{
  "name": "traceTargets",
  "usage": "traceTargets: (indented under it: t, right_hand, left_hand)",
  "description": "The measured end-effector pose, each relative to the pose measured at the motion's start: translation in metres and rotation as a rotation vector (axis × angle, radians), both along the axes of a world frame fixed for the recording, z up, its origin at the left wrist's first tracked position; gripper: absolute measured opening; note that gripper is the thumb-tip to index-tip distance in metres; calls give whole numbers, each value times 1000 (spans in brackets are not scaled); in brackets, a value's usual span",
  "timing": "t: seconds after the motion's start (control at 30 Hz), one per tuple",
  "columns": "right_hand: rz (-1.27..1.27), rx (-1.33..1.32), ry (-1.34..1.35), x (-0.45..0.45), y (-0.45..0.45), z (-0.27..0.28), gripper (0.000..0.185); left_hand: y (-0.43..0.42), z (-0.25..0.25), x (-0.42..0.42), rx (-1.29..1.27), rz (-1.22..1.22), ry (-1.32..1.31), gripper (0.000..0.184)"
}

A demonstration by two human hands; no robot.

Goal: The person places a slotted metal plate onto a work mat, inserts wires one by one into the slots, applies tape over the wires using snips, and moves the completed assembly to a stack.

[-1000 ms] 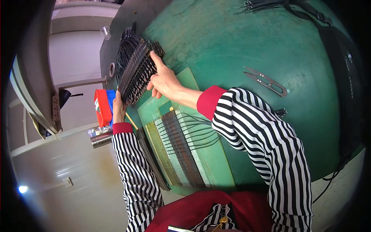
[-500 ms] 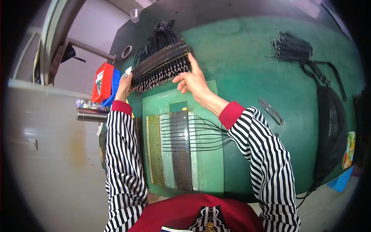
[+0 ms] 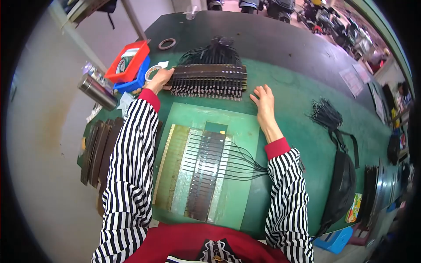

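Observation:
At the back of the table lies a stack of dark brown strips [image 3: 206, 71], with many black cables [image 3: 215, 53] fanning out behind it and a row of small metal ends along its front edge. My left hand [image 3: 161, 79] grips the stack's left end, its thumb on top; the other fingers are partly hidden. Off the right end, without touching, my right hand [image 3: 264, 103] hovers with its fingers apart and nothing in them. Nearer me, a pale green board [image 3: 237, 206] bears a dark slotted strip [image 3: 204, 175], with several thin black wires [image 3: 245, 164] laid across it.
At left stand a red bin [image 3: 142, 55] over a blue bin [image 3: 142, 79], a steel flask [image 3: 96, 91] and tape rolls [image 3: 167, 44]. Brown strips [image 3: 103, 153] lie beside my left sleeve. To the right are a cable bundle [image 3: 326, 113] and a black bag [image 3: 342, 188].
The view has tilted up and turned. The stack, slanted before, now lies level across the table. My right hand has come away from its right end; my left hand stays at the left end.

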State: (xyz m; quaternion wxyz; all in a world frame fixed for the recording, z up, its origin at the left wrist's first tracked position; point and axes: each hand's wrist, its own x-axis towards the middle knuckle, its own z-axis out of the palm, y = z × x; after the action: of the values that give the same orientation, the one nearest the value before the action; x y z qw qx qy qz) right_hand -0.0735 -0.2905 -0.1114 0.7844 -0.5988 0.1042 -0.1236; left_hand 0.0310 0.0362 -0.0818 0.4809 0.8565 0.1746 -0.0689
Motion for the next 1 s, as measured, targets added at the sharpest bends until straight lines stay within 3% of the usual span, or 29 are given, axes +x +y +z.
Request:
traceTargets:
  t: [0.1,0.2,0.33,0.5,0.6,0.7,0.87,1.0]
  right_hand:
    - [59,5,34,5,0,-4,53]
    - [145,247,75,13,1,-4,60]
    - [215,201,85,17,-7,-2,65]
    - [293,220,101,15,-16,3,66]
    - [296,290,132,18,-22,0,56]
    - [297,277,139,21,-22,-1,54]
    - [269,262,151,27,-22,-5,53]
    - [269,342,159,31,-28,-10,50]
  left_hand:
    - [-6,5,-7,-33,-11,-58,41]
    - [-12,14,-13,-3,-4,-74,43]
    - [-8,2,-3,71,-13,-133,50]
    - [-15,18,-20,64,-5,-76,44]
    - [-18,15,-21,73,16,-98,41]
    - [-17,2,-19,346,-49,-200,36]
    - [-9,12,-44,345,-46,-387,31]
    - [-1,38,-102,291,-212,-536,29]
